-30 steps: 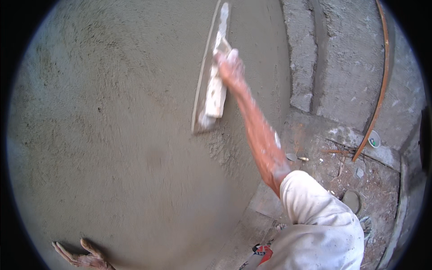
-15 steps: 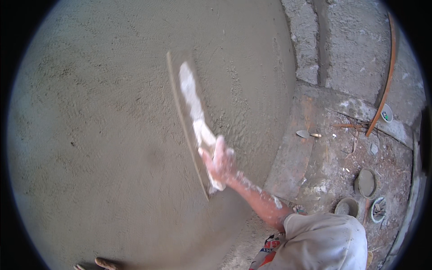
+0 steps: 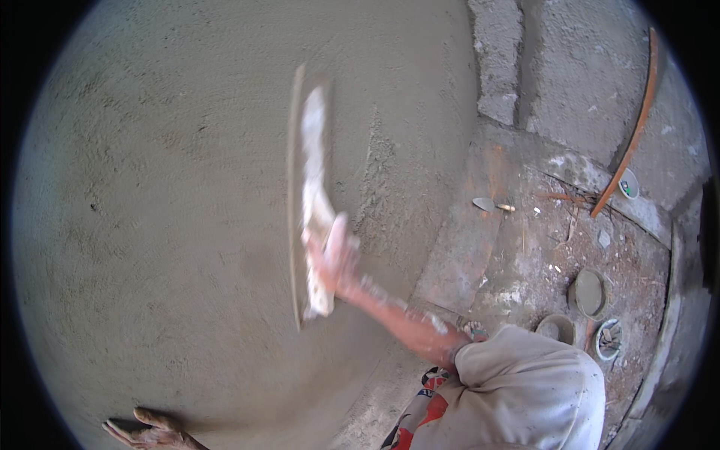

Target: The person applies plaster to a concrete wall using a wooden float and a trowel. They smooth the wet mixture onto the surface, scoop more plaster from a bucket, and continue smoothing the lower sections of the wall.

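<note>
A long plastering float (image 3: 313,150), its handle caked white, lies along the grey wet-plastered wall (image 3: 187,225). My right hand (image 3: 335,259) is wrapped around the lower part of that handle, with white splashes up the forearm. The float stands nearly upright in the picture, slightly blurred. At the lower left, my left hand (image 3: 156,433) shows with its fingers stretched apart and nothing in it. It is beside the plaster; whether it touches the surface I cannot tell. A rougher strip of plaster (image 3: 375,176) runs just right of the float.
On the littered floor to the right lie a pointing trowel (image 3: 493,205) and several scraps. Farther right are a mortar bucket (image 3: 589,294), another bucket (image 3: 556,328) and a tub of tools (image 3: 608,339). A long wooden strip (image 3: 634,142) leans near a small white bowl (image 3: 628,184).
The float in my right hand has swung to a more upright angle and shifted a little left. My left hand has come farther into view at the lower left. The whole view has shifted slightly.
</note>
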{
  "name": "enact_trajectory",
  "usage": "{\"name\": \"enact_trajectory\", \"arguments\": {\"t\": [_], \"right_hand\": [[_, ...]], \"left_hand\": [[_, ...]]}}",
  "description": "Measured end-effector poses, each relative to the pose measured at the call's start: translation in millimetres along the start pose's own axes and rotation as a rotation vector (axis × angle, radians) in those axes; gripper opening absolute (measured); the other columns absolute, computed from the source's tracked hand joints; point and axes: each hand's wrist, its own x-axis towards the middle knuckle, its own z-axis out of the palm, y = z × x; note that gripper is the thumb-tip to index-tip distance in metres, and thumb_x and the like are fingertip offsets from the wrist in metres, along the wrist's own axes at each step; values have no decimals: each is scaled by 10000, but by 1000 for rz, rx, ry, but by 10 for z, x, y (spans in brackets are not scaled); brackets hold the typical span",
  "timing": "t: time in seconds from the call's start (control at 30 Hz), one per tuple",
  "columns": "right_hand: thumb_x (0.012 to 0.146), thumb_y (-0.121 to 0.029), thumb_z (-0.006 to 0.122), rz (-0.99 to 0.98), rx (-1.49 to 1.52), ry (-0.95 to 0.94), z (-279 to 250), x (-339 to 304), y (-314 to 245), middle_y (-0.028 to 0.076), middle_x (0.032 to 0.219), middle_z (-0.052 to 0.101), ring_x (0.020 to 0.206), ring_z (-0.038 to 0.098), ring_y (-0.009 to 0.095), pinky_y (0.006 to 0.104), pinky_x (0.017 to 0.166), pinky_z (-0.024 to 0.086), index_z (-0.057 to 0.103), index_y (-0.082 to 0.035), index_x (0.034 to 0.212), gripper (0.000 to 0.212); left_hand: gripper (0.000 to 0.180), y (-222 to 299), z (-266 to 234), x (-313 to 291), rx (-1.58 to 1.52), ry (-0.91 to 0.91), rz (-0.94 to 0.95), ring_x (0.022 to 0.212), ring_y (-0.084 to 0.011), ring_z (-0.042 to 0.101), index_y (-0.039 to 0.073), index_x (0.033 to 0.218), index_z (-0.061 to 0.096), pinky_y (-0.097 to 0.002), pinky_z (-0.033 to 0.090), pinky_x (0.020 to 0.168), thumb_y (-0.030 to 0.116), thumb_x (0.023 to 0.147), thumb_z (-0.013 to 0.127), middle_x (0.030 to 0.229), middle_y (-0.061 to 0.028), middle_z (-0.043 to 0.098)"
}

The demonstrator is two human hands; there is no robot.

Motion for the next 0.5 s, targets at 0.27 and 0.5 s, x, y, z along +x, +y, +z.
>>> {"name": "enact_trajectory", "arguments": {"t": [0.27, 0.5], "right_hand": [[978, -371, 673, -24, -75, 31, 127, -94, 364, 132, 809, 656, 589, 658, 192, 301, 433, 516, 347, 147, 1391, 738], [1034, -382, 543, -66, 194, 343, -851, 2128, 755, 246, 1070, 643, 888, 688, 251, 398, 695, 588, 413, 100, 1300, 566]], "left_hand": [[701, -63, -111, -55, -43, -26, 82, 1327, -388, 543, -7, 1408, 543, -529, 458, 1094, 574, 1017, 545, 1432, -218, 559], [761, -328, 136, -246, 50, -35, 46, 1347, -388, 520, -19, 1397, 558, -575, 427, 1113, 633, 1007, 505, 1428, -234, 550]]}}
